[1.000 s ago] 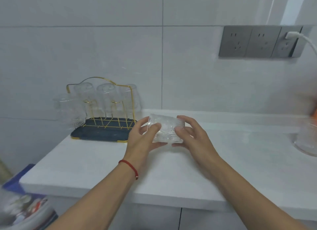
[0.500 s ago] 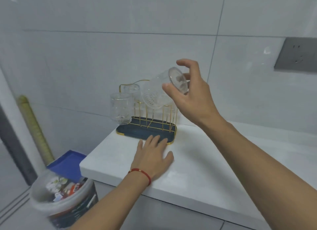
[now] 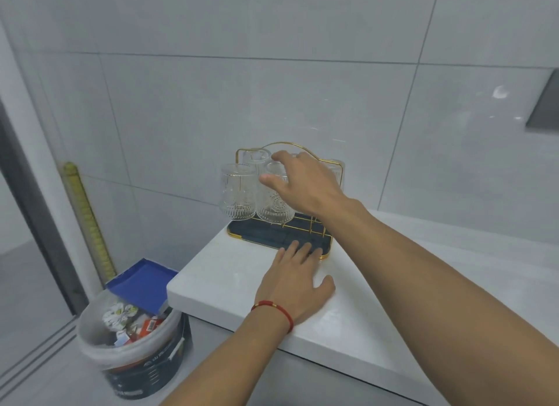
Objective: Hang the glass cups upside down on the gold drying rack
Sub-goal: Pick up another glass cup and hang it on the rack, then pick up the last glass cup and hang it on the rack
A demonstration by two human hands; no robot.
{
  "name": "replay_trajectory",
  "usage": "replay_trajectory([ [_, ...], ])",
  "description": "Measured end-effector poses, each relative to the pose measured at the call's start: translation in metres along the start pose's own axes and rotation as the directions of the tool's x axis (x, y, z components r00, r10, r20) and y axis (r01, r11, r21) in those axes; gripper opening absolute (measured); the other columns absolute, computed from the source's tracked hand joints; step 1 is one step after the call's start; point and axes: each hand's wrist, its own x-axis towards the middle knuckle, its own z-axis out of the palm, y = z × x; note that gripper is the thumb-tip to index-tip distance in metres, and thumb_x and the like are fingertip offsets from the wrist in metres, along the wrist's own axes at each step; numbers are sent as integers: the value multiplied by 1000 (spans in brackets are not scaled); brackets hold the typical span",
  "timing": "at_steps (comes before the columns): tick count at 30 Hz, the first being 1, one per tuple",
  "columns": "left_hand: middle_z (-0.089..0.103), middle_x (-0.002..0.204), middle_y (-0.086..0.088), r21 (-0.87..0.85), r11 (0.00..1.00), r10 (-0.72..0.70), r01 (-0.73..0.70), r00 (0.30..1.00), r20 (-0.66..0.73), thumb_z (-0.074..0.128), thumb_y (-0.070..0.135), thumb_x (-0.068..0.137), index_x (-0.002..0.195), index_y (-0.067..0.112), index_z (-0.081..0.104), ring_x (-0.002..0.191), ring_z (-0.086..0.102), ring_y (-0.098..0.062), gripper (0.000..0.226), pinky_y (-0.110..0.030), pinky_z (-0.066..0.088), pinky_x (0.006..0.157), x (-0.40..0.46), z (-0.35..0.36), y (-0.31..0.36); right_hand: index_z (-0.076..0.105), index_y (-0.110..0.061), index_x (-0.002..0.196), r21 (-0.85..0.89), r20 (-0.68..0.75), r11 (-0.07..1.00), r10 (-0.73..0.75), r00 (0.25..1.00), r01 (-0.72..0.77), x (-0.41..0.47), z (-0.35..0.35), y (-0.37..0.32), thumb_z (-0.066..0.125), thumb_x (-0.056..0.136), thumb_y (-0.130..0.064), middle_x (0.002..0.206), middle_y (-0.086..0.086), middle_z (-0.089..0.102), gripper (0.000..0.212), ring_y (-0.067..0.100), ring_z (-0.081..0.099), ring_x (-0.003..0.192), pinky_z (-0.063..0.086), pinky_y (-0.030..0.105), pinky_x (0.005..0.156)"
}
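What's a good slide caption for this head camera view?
Right hand setting an upside-down glass cup on the gold drying rack; left hand flat on the white counter.

Clear glass cups (image 3: 273, 198) showing bumpy round flower patterns and lines, gold drying rack (image 3: 289, 147) shining over its dark blue tray (image 3: 263, 233), white counter (image 3: 230, 280), red string (image 3: 276, 308) circling the wrist, grey wall tiles (image 3: 242, 103), blue lid (image 3: 142, 284) leaning on a white bucket (image 3: 99, 354)

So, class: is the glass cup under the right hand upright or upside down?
Upside down: the glass cup sits on the gold rack, flat base up under the right hand, mouth facing the tray.
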Motion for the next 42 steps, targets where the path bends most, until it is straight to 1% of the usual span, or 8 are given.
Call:
replay_trajectory([
  [9, 31, 163, 7, -75, 997, 11, -12, 1000, -13, 43, 48, 94, 152, 27, 35, 153, 16, -15, 62, -35, 25, 120, -6, -4, 4, 58, -25, 143, -108, 30, 994, 12, 999, -9, -10, 3, 2, 39, 101, -67, 142, 9, 62, 62, 30, 54, 135, 37, 54, 109],
  [16, 41, 158, 3, -154, 987, 30, -35, 999, -33, 54, 48, 88, 141, 27, 53, 148, 28, -16, 58, -33, 24, 119, -8, -8, 1, 71, -7, 113, 80, -473, 969, -171, 865, 235, -105, -25, 51, 61, 90, -4, 125, 13, 60, 25, 27, 64, 106, 47, 40, 92],
  [20, 55, 141, 8, -196, 976, 80, -96, 993, -92, 62, 42, 88, 123, 29, 67, 135, 41, -12, 38, -29, 32, 109, -9, -7, 6, 70, -13, 111, -10, -376, 994, -104, 921, 109, -189, -35, 111, 63, 86, -3, 119, 4, 61, 28, 15, 57, 99, 42, 30, 87],
  [23, 60, 132, 7, -306, 943, 85, -130, 984, -156, 69, 33, 88, 114, 28, 71, 130, 44, -14, 26, -23, 29, 103, 0, -2, 29, 70, -19, 109, 166, -343, 968, 234, 910, -187, -239, -47, 159, 63, 86, 1, 117, -1, 62, 31, 16, 61, 99, 44, 27, 86],
  [27, 63, 132, 5, -365, 897, 205, -250, 966, -157, 71, 30, 87, 118, 29, 69, 132, 45, -17, 31, -27, 31, 110, 23, 23, 101, 66, -24, 108, 567, -373, 660, 739, 562, -492, -281, -75, 217, 60, 91, -2, 120, 0, 67, 29, 22, 64, 108, 46, 19, 82],
  [34, 45, 152, 0, -478, 797, 392, -369, 918, -57, 69, 31, 85, 129, 32, 62, 143, 27, -20, 45, -35, 28, 115, 44, 82, 248, 39, -8, 146, 664, -411, 228, 907, -92, -712, -321, -106, 296, 74, 88, -17, 151, 20, 35, 69, 39, 36, 137, 36, 44, 109],
  [37, 41, 156, -2, -421, 812, 433, -405, 901, -31, 65, 35, 87, 135, 31, 58, 147, 23, -21, 49, -38, 25, 120, 51, 101, 277, 26, -3, 154, 696, -415, 188, 893, -174, -693, -332, -109, 327, 81, 83, -17, 157, 21, 29, 91, 43, 34, 141, 36, 46, 113],
  [42, 29, 163, 2, -373, 846, 415, -380, 910, 16, 56, 49, 85, 143, 36, 48, 152, 9, -17, 60, -39, 19, 124, 55, 119, 275, 14, -5, 162, 611, -459, 164, 870, -178, -774, -333, -106, 369, 84, 81, -33, 162, 22, 36, 111, 40, 37, 148, 31, 50, 120],
])
